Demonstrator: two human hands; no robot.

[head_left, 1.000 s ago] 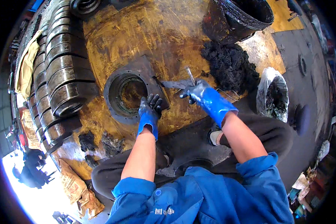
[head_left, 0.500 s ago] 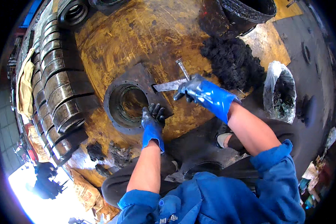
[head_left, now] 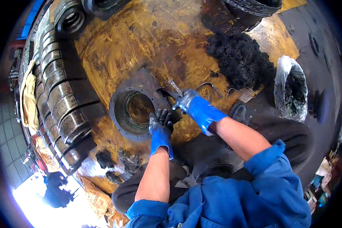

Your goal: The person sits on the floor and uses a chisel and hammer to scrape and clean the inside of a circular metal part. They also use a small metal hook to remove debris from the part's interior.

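A dark, greasy metal housing (head_left: 116, 123) with a round flanged opening and small bolt holes lies on a stained yellow board. My left hand (head_left: 161, 123), in a blue glove with blackened fingers, rests on its near right side, fingers apart and slightly bent. Closed around a flat-bladed metal tool (head_left: 174, 86), my right hand (head_left: 190, 102) is gloved the same way and close to the housing's right side. The tool's rod-like part sticks up past the fingers. Its blade is mostly hidden by my hand and the dark side of the housing.
Rows of stacked dark metal rings (head_left: 66, 104) stand at left. A heap of black shavings (head_left: 239, 57) lies at far right, near bent metal rods (head_left: 241, 90). Farther right is an open plastic bag (head_left: 281, 89) with dark contents. A large black drum (head_left: 250, 15) sits beyond.
My right hand has moved left and slightly down, bringing the tool from beside the housing against its right side. My left hand stays on the housing. The view has shifted a little.
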